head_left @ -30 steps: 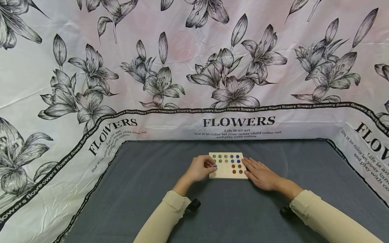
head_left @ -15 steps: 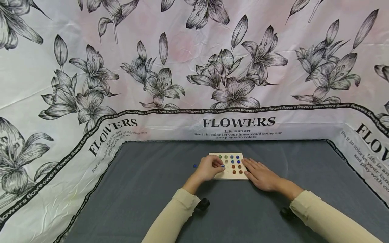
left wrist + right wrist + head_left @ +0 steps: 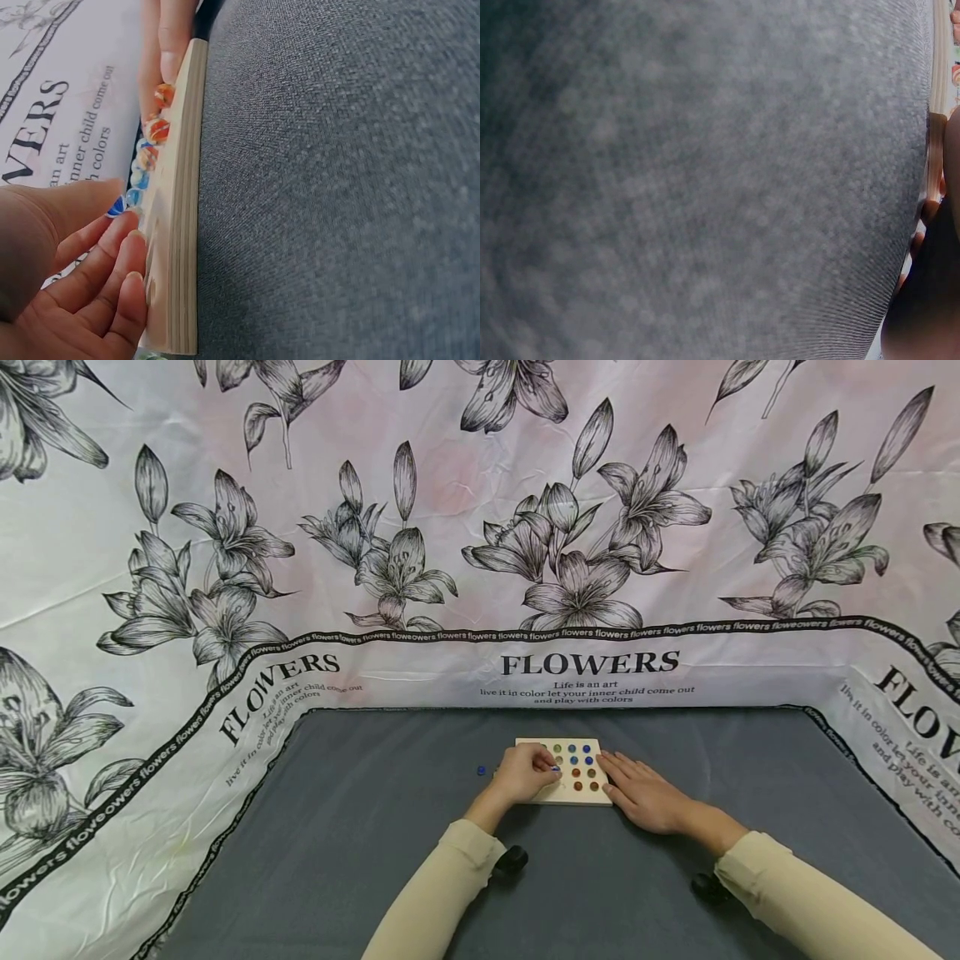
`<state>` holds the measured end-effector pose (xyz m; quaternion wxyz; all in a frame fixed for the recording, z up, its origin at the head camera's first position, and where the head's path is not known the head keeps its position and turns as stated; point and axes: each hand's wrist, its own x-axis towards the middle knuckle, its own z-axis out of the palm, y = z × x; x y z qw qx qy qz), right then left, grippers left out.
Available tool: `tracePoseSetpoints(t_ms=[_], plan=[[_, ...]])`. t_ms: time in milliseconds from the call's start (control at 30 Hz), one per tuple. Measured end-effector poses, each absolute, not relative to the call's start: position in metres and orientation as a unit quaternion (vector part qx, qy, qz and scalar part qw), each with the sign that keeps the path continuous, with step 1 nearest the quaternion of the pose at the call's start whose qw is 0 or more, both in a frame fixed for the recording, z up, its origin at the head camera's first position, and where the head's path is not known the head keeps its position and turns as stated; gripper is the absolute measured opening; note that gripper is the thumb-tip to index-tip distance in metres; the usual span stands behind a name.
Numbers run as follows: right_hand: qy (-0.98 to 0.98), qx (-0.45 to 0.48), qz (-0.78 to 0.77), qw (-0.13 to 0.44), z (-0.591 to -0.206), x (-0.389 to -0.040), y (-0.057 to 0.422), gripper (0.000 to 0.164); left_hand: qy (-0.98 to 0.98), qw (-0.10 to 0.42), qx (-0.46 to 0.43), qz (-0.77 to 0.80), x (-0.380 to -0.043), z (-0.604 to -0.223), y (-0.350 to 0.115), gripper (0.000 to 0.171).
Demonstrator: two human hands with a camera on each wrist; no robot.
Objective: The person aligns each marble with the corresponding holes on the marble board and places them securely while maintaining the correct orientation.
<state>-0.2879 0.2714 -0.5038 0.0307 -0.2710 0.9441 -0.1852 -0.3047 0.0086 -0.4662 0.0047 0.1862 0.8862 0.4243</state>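
A pale wooden board (image 3: 573, 800) with rows of round hollows lies on the grey cloth, several glass marbles seated in it. Between thumb and forefinger, my left hand (image 3: 519, 774) pinches a blue marble (image 3: 116, 206) just above the board's face. The other left fingers are loosely bent beside the board, and this hand covers its left part in the head view. My right hand (image 3: 648, 795) lies against the board's right edge with fingers extended. Orange marbles (image 3: 157, 130) and blue marbles (image 3: 588, 761) fill hollows on the right side.
A loose blue marble (image 3: 482, 770) lies on the grey cloth (image 3: 360, 827) left of the board, with another small item partly hidden beside my left hand. Behind the table hangs a flower-printed white sheet (image 3: 420, 585).
My left hand has moved right across the board with the pinched marble, uncovering the loose blue marble on the cloth. The right hand has stayed at the board's edge.
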Motion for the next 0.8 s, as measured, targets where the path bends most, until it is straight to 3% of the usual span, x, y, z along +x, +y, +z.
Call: tracePoseSetpoints(t_ms=[800], plan=[[0.945,-0.271,-0.18,0.019,-0.506,-0.287,0.271,0.06,0.912,-0.008,0.156,0.38,-0.304,-0.469,0.02,0.011]])
